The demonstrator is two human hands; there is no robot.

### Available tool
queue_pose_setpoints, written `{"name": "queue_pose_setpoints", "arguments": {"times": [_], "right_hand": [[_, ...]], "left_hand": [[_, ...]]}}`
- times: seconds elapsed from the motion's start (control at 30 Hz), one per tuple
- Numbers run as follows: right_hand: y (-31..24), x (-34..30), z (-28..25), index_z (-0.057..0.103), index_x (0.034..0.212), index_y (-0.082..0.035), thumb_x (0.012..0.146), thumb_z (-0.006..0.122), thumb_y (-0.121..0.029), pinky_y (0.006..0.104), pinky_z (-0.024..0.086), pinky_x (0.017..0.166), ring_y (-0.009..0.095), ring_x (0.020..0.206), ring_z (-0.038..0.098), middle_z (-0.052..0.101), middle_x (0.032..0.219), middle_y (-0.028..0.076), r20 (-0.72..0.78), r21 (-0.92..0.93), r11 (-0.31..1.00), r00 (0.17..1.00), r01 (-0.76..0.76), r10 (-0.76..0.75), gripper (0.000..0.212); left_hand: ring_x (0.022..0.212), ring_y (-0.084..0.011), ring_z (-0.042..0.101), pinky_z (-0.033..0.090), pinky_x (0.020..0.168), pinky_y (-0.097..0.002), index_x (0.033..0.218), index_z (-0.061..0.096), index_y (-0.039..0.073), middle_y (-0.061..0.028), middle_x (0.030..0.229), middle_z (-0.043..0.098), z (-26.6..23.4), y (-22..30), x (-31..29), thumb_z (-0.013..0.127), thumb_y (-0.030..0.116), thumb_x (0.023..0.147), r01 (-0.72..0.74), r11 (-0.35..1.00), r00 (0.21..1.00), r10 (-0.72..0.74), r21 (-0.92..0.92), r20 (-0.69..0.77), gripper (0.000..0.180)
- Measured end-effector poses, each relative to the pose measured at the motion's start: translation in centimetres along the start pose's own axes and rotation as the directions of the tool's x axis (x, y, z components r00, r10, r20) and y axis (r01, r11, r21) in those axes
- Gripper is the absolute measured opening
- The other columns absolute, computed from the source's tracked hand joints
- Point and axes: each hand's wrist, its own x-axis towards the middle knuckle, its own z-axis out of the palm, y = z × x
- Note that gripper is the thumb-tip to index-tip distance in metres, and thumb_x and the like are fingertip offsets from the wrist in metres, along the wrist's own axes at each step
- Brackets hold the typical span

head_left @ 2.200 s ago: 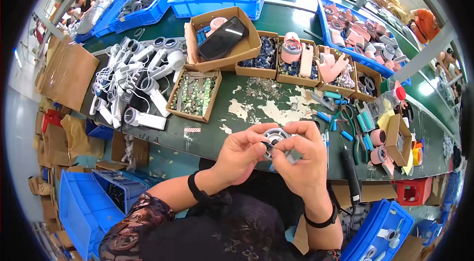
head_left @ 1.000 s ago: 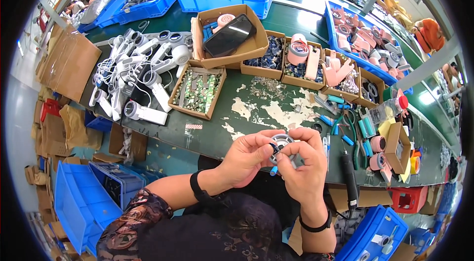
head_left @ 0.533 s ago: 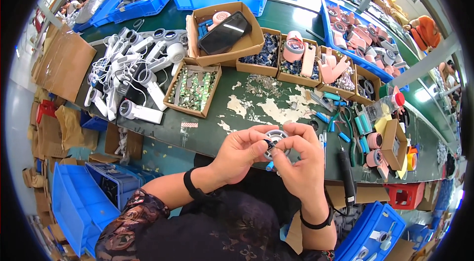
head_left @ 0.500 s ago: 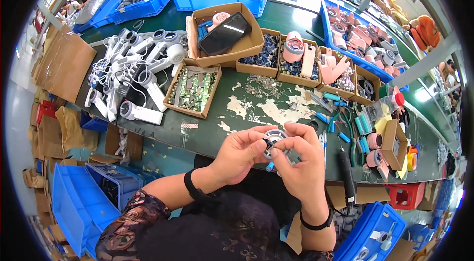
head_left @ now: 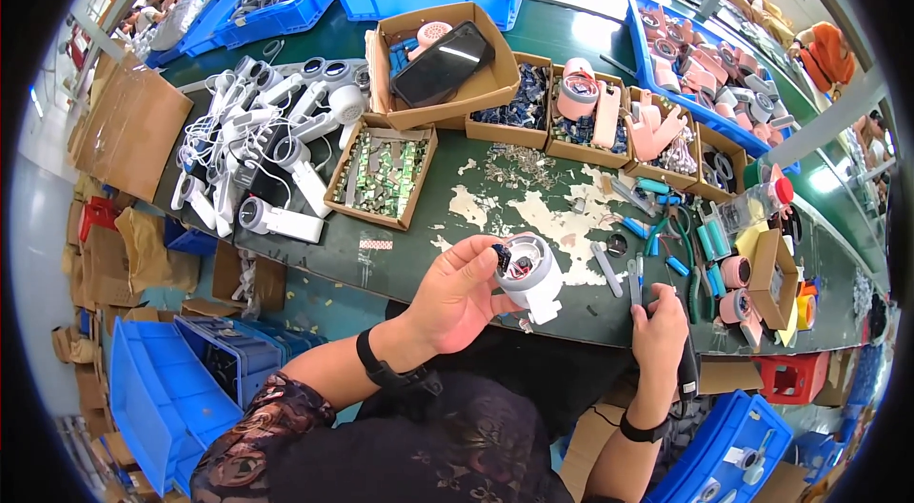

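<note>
My left hand holds a round white and grey fan housing above the near edge of the bench. Its open side is tilted up and shows red wires inside. A small dark circuit board is pinched between thumb and fingers at its rim. Farther right, my right hand has its fingers curled around a black corded tool shaped like an electric screwdriver. The hand covers much of this tool. Beside its fingertips lie metal tweezers and a grey strip.
White handheld fans pile up at left, beside a cardboard box of green boards. Behind stand small boxes of parts and a phone in a carton. At right lie pliers, blue cells and a red-capped bottle.
My right hand has left the housing and moved right to the black tool. The left hand keeps the housing, now turned so its white side shows. The view has shifted slightly.
</note>
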Motion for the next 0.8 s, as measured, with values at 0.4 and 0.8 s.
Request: {"name": "queue_pose_setpoints", "arguments": {"times": [0.4,0.8], "right_hand": [[1.6,0.8,0.6,0.063,0.119,0.000,0.080,0.073,0.000,0.0386,0.054,0.069,0.030,0.073,0.069,0.071,0.081,0.015,0.018,0.300,0.953,0.999,0.031,-0.038,0.040],[0.0,0.0,-4.9,0.068,0.112,-0.002,0.087,0.075,-0.012,0.0388,0.056,0.072,0.029,0.079,0.071,0.071,0.099,0.016,-0.172,0.323,0.946,0.983,0.000,0.059,0.027]], "left_hand": [[0.126,-0.0405,0.058,0.054,0.099,-0.0554,0.113,0.057,0.010,-0.0230,0.147,0.051,0.2,-0.5,-0.6,0.064,0.028,0.101,0.043,0.989,0.994,-0.028,0.144,-0.108,0.022],[0.119,-0.0320,0.065,0.057,0.098,-0.0519,0.111,0.061,0.009,-0.0205,0.139,0.059,0.1,-1.1,-0.4,0.067,0.022,0.099,0.009,0.966,0.998,0.007,0.258,-0.061,0.018]]}}
